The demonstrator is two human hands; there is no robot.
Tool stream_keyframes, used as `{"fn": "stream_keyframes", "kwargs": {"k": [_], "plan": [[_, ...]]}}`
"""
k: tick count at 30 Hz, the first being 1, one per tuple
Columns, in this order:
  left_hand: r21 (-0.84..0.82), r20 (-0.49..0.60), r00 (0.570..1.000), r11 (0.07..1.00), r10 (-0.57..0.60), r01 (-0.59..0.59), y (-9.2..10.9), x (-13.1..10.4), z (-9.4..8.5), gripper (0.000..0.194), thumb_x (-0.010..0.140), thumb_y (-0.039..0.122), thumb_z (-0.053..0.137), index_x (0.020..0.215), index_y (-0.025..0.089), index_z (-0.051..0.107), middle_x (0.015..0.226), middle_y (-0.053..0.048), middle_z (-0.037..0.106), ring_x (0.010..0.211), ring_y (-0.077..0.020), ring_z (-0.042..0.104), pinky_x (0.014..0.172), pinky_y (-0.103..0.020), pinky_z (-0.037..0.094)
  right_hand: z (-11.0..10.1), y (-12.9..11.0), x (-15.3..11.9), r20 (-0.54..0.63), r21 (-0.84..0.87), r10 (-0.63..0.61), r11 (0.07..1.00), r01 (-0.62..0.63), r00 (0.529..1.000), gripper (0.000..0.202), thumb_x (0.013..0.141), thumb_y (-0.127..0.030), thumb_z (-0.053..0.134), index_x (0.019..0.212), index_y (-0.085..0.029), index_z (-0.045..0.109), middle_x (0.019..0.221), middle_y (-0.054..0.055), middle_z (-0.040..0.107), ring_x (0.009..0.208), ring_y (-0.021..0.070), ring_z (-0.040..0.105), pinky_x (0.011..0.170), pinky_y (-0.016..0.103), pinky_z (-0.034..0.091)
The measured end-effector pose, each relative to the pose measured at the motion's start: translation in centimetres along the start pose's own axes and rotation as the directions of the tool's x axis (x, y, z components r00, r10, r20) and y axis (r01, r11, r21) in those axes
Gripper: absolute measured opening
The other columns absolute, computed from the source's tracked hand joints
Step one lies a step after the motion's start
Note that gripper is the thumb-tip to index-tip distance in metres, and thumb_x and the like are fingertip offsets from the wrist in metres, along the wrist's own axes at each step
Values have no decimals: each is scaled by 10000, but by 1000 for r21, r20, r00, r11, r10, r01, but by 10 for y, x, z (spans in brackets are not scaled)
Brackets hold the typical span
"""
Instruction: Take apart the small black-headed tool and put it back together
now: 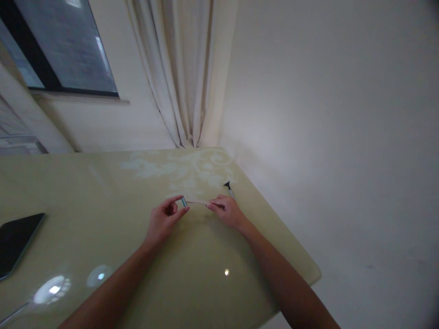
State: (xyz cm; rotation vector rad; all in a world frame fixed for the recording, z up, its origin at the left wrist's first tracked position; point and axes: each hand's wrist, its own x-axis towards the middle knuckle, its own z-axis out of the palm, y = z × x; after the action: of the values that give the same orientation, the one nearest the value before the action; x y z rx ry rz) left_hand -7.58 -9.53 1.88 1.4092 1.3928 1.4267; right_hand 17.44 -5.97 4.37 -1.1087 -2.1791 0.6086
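Between the thumb and index finger of my left hand (163, 220) is a small teal and silver cylinder (184, 201) that looks like a battery, gripped by its two ends. My right hand (226, 210) pinches a thin pale stick (198, 202). The stick's far end meets or nearly meets the side of the cylinder; whether they touch, I cannot tell. Both hands are held close together over the glossy table. Just beyond my right hand lies a razor (229, 187) with a black head and a grey handle, its lower end hidden behind the hand.
The pale green table (103, 192) has a floral pattern at the back and lamp reflections in front. A dark tablet or phone (20, 237) lies at the left edge. A wall (325, 137) borders the right side; a curtain (185, 68) hangs behind.
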Motion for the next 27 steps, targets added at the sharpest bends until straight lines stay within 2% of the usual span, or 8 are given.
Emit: {"fn": "stream_keyframes", "kwargs": {"k": [6,10,15,20,24,27], "plan": [[-15,10,1000,1000,-1,1,1,1,2,609,699,572,857,1147,169,767,642,69,467,563,-104,430,541,-231,334,1,0,0,-4,24,-9,1000,9,1000,260,1023,-361,633,974,-191,823,762,16,617,686,137,561,668,257,399],[-4,14,1000,1000,4,-4,2,1,2,601,702,575,850,1130,162,769,636,71,465,561,-102,427,547,-231,339,2,0,1,-60,6,-8,1000,9,998,260,1012,-329,647,900,-168,817,707,5,572,669,138,540,658,259,379],[-10,29,1000,1000,-5,5,2,2,1,627,686,575,857,1142,154,767,635,71,466,563,-104,431,543,-230,335,8,-1,1,-32,46,-1,999,3,999,288,1019,-375,635,913,-181,819,722,5,586,662,133,539,653,259,374],[-16,36,999,1000,-3,3,-1,2,1,598,712,550,856,1152,156,763,650,72,462,567,-99,427,541,-225,323,11,-1,3,-81,49,58,997,-54,995,326,1022,-411,625,912,-176,822,725,15,618,659,137,538,643,259,370],[-12,46,999,1000,-4,4,-4,3,0,594,723,545,852,1168,163,758,650,74,454,570,-101,424,547,-226,328,14,0,3,-37,51,35,998,-33,999,291,1017,-399,637,962,-190,832,722,10,623,644,132,533,633,259,363],[-8,47,999,1000,-9,9,-5,4,0,609,715,559,849,1161,154,758,653,73,452,575,-102,424,553,-228,336,15,0,3,-63,18,53,999,-52,997,290,1018,-380,638,915,-190,831,729,15,634,655,136,536,647,263,368]]}}
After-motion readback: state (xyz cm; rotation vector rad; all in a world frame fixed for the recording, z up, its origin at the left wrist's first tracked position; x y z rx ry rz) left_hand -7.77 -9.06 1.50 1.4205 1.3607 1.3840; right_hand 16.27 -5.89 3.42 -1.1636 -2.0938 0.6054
